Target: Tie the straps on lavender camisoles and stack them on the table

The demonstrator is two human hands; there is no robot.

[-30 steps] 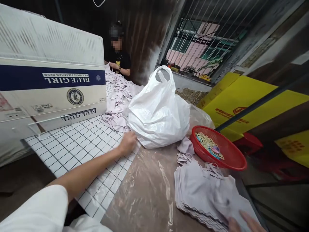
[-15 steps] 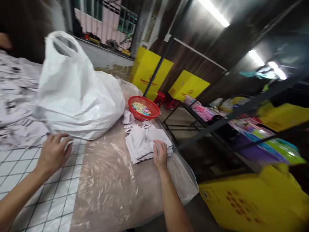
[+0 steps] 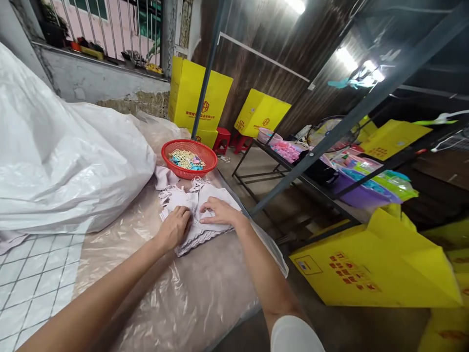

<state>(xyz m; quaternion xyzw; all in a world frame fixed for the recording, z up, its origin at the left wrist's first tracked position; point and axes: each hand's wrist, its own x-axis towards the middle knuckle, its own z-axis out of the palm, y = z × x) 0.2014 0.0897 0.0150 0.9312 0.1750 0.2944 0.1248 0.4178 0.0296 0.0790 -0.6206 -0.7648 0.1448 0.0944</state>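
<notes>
A stack of pale lilac-grey cut fabric pieces point(image 3: 200, 238), with wavy front edges and thin straps at the back, lies on the plastic-covered table point(image 3: 176, 298). My left hand point(image 3: 175, 228) is at the stack's left side, its fingers bent together against the cloth; its thumb is hidden. Resting across the top right of the stack, my right hand point(image 3: 220, 213) has its fingers stretched and its thumb apart. Just behind the stack stands a red plastic basket point(image 3: 189, 172) holding small cream, blue and pink pieces. A crumpled bit of the same cloth point(image 3: 165, 177) lies between basket and stack.
A big white plastic sack point(image 3: 80, 171) fills the table's left, beside a white checked sheet point(image 3: 36, 274). A slanted dark metal post point(image 3: 311, 154) crosses on the right. Beyond it are a rack with a purple tub point(image 3: 362, 191) and a yellow carton point(image 3: 366, 274) on the floor.
My left hand has moved right, from near the sack onto the stack's left side. My right hand has shifted from the stack's front edge onto its top. The view has turned right.
</notes>
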